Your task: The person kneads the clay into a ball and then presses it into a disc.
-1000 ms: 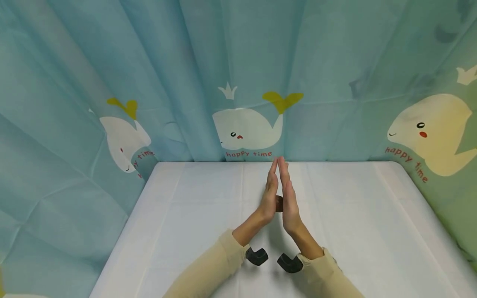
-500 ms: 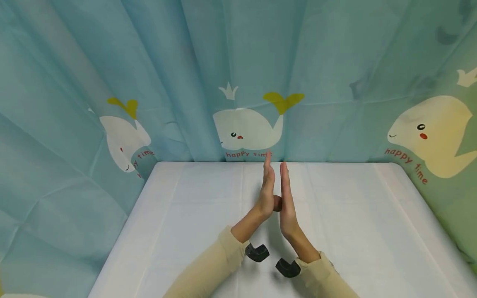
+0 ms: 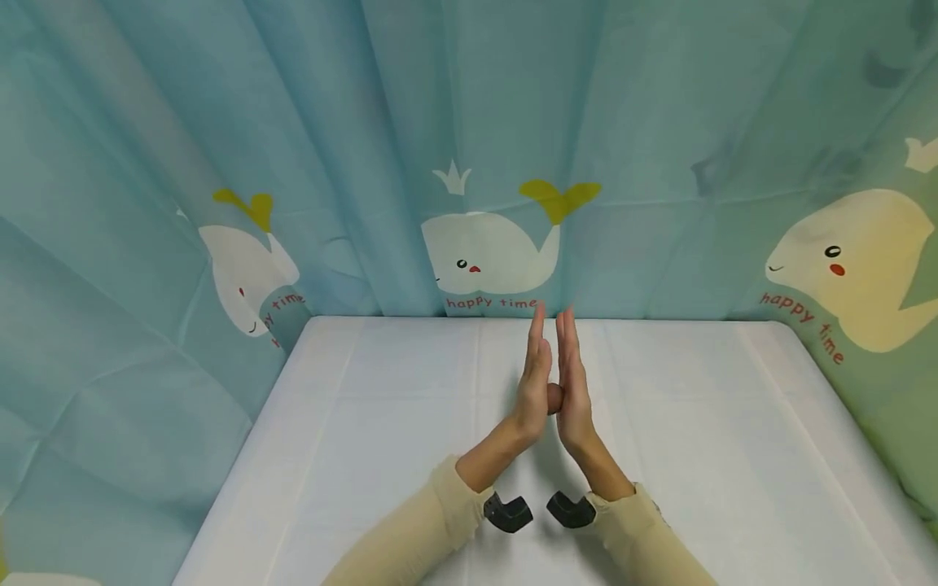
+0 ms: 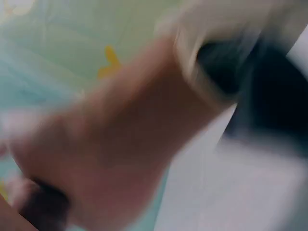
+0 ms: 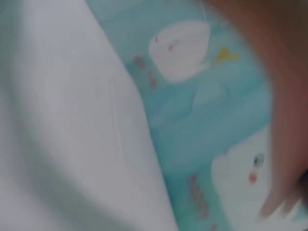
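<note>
Right there in front of the person, a small brown round thing sits between two facing palms, above the tabletop, about midway between its left and right edges and nearer the far edge. The left hand stands on edge with its fingers straight, pointing away toward the far edge; its palm touches one side of the thing. The right hand mirrors it, fingers long and straight too, palm against the other side. Neither hand has its fingers curled round anything: the brown thing is simply sandwiched, low between the palms, closer to the wrists than to the fingertips. A narrow gap runs between the two sets of fingertips. I can't tell whether the thing is a full ball, since the palms hide its sides, and from the left wrist it is only a dark blur.

Both arms wear beige sleeves, and at the cuffs a left black piece and a right black piece jut toward each other without touching. Soft shadows lie on the white surface below. Past the far edge hangs a blue-green curtain, printed with pale whales and red "happy time" lettering.
</note>
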`<state>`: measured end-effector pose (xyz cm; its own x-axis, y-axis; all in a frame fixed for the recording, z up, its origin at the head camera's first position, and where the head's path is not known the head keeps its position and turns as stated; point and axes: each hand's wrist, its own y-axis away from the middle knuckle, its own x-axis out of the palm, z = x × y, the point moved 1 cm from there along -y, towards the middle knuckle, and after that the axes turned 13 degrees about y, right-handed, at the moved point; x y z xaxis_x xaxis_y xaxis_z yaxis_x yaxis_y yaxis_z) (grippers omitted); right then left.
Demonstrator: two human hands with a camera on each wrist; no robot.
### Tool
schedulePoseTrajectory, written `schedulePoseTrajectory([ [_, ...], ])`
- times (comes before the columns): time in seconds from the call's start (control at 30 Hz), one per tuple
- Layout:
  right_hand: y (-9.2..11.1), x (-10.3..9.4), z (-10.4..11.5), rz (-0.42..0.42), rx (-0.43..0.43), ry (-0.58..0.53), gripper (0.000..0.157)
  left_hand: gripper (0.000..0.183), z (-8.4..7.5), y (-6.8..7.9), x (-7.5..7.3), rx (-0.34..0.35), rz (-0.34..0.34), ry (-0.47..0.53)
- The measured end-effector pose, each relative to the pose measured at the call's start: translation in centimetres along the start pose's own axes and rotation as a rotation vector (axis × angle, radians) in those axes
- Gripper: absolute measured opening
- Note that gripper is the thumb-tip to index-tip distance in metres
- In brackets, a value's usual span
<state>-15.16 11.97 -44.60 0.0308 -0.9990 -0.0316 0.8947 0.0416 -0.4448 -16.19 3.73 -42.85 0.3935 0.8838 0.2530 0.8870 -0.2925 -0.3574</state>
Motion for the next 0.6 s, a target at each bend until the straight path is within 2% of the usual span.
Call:
schedulePoseTrajectory([
  [0.13, 0.7, 0.9, 1.4, 0.022, -0.040, 0.026, 0.057, 0.064, 0.6, -0.7, -0.8, -0.016, -0.036, -0.034],
  [0.23, -0.1, 0.2, 1.8, 0.004, -0.048, 0.049, 0.056, 0.066, 0.8, -0.3, -0.7, -0.057, 0.003, -0.037],
  [0.3, -0.9, -0.6, 1.6, -0.021, -0.019, 0.034, 0.056, 0.066, 0.7, 0.3, -0.2, -0.074, 0.040, -0.020],
  [0.43, -1.4, -1.5, 0.4, -0.043, 0.030, -0.018, 0.057, 0.065, -0.2, 0.9, 0.5, -0.036, 0.069, 0.021],
  [0.5, -0.8, -1.1, -0.2, -0.024, 0.039, -0.026, 0.056, 0.063, -0.6, 0.8, 0.5, -0.008, 0.064, 0.042],
  [0.6, 0.7, 0.1, -0.5, 0.007, 0.015, -0.012, 0.055, 0.064, -0.7, 0.1, 0.0, 0.018, 0.038, 0.011],
])
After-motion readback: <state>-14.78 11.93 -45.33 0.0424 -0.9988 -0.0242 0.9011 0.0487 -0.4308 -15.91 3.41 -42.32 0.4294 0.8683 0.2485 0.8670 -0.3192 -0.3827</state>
